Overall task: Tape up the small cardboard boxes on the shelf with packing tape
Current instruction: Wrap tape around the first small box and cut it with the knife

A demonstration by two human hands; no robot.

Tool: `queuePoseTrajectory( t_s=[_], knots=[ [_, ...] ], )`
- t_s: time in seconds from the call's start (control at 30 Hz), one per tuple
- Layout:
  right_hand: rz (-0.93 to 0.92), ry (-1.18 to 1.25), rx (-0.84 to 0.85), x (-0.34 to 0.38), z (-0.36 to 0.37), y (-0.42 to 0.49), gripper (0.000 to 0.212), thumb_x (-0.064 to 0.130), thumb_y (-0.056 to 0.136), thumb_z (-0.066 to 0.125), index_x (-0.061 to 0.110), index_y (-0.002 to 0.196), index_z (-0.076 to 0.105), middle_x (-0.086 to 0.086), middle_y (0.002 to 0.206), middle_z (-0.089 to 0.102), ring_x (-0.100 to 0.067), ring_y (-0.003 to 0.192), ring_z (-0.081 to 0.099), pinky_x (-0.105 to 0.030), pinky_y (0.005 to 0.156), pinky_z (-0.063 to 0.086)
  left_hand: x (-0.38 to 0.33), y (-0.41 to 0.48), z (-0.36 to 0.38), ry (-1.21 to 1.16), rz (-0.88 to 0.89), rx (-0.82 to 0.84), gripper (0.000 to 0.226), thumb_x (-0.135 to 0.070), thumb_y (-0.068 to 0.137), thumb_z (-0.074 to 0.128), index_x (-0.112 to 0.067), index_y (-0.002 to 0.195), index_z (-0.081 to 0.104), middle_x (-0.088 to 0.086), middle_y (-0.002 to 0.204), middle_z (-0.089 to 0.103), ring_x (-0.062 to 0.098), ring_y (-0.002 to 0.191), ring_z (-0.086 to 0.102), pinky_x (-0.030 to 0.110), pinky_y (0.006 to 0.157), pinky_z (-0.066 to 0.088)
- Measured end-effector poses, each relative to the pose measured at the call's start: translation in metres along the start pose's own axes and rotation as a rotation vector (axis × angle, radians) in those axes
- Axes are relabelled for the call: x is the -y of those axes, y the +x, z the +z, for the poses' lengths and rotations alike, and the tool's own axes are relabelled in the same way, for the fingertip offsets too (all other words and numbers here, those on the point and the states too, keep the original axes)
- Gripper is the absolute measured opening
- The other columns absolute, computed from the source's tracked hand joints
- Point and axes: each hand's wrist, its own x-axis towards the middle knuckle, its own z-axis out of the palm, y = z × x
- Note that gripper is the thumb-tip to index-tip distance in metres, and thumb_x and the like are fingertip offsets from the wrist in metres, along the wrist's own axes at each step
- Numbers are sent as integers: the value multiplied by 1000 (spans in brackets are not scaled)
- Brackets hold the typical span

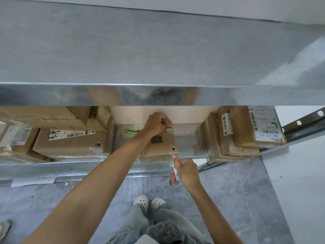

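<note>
A small cardboard box (162, 147) with a barcode lies on the metal shelf (186, 140), near its front edge. My left hand (157, 123) pinches the end of a clear tape strip at the box's far edge. The strip runs along the box's right side toward me. My right hand (184, 170) grips the packing tape roll (174, 171), white with blue print, just below the box's near right corner, thumb pointing up at the corner.
Taped cardboard boxes (70, 143) are stacked on the shelf's left and more labelled boxes (246, 132) on its right. A green cutter (131, 131) lies on the shelf behind my left wrist. An upper shelf (158, 92) overhangs. Grey floor and my feet are below.
</note>
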Motion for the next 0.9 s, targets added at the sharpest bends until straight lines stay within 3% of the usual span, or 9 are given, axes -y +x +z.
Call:
queuePoseTrajectory(
  t_s=[0.1,0.2,0.33,0.43,0.47,0.53,0.6,0.7,0.9],
  knots=[
    [16,58,7,-1,1,0,61,39,97,44,8,47,61,-10,47,62,-17,39,60,-22,54,53,-2,-1,-2,-29,-106,-32,18,-7,77,79,-17,79,64,1,89,72,13,84,68,31,85,55],
    [22,90,6,-4,1,1,61,39,96,46,5,48,61,-15,48,62,-23,41,62,-28,56,55,-6,-10,-3,108,-75,-86,23,-2,84,68,-23,77,64,-10,76,68,5,77,66,29,76,54],
    [22,129,1,-5,1,-1,61,39,96,48,2,49,61,-12,42,59,-25,41,62,-31,57,55,-6,-35,4,47,93,-141,26,-1,92,50,-15,92,72,-2,91,72,11,88,66,29,84,51],
    [25,131,-4,-4,1,-1,60,39,95,49,2,49,61,-10,41,58,-23,40,61,-32,57,56,-12,-55,-3,106,120,-55,22,-21,98,51,-16,107,70,-2,107,71,18,102,64,30,87,47],
    [27,126,-4,-4,1,0,60,39,96,48,2,50,62,-8,40,58,-23,40,61,-32,58,56,-15,-61,-5,200,103,19,28,-35,94,57,-21,117,64,-5,116,67,17,109,60,29,87,45],
    [28,86,-3,-4,1,0,61,40,96,45,2,53,64,-5,39,58,-20,42,62,-27,60,56,-21,-73,-3,462,49,130,72,-59,79,66,-27,138,44,-8,137,50,18,125,47,31,94,36],
    [27,63,-4,-3,0,0,65,44,97,42,1,55,66,-4,39,59,-17,41,62,-22,57,54,-22,-80,6,584,61,113,94,-66,69,70,-26,144,30,-7,146,38,20,132,37,35,107,25],
    [30,77,2,-3,0,0,64,44,97,43,0,55,65,-4,39,58,-15,38,60,-18,51,51,-17,-77,14,470,67,42,85,-59,68,74,-26,137,37,-8,138,43,19,125,41,35,105,23],
    [56,108,23,0,0,-3,60,40,97,47,0,56,63,-4,38,57,-14,35,58,-15,43,47,-17,-68,18,278,11,-144,30,-41,87,63,-26,112,56,-9,116,61,17,111,53,34,94,28]
  ],
)
